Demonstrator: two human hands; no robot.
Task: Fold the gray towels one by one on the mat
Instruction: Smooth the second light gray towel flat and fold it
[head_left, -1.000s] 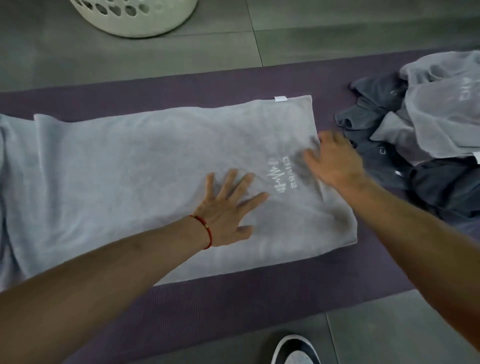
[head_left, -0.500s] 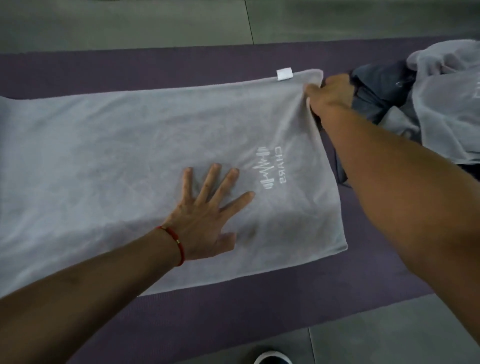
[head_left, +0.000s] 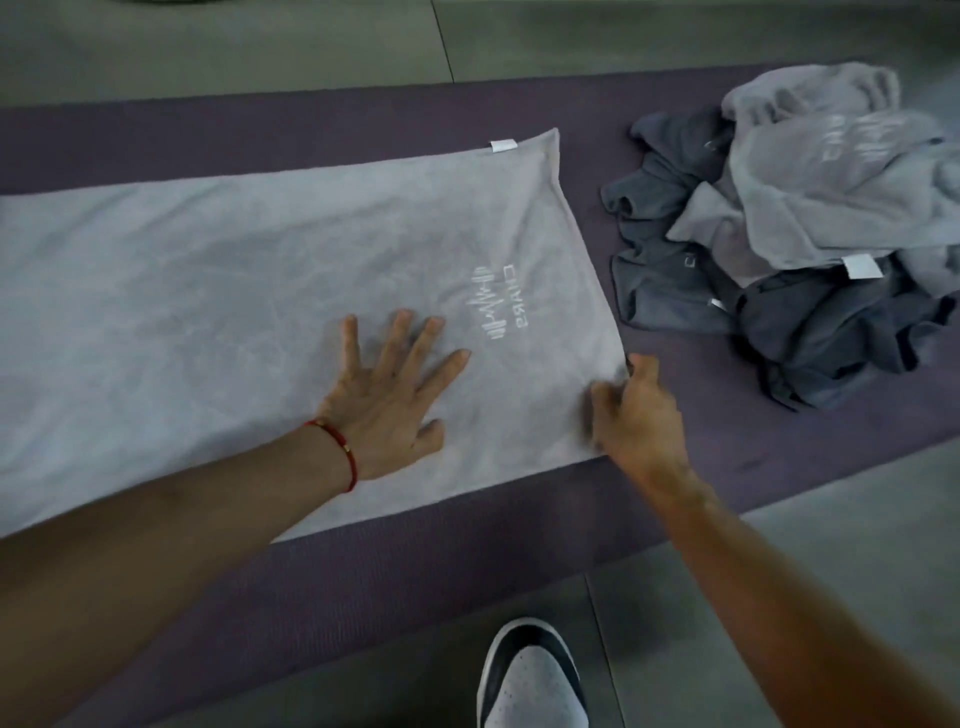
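1. A light gray towel (head_left: 249, 270) is spread flat along the purple mat (head_left: 701, 457), with its right end near the middle of the view; white embroidered lettering and a small white tag (head_left: 503, 145) at its far right corner are seen.
2. The towel is pressed down by the left hand (head_left: 387, 405), laid palm-down with fingers straight and spread, just left of the lettering. A red cord bracelet (head_left: 340, 452) is worn on that wrist.
3. The near right corner of the towel is pinched by the right hand (head_left: 636, 415), its fingers curled over the cloth edge.
4. A heap of unfolded towels (head_left: 810, 228), light gray over dark gray, is piled on the mat to the right, apart from the spread towel.
5. A black-and-white shoe (head_left: 532, 680) is seen on the gray tiled floor (head_left: 831, 545) at the near edge.
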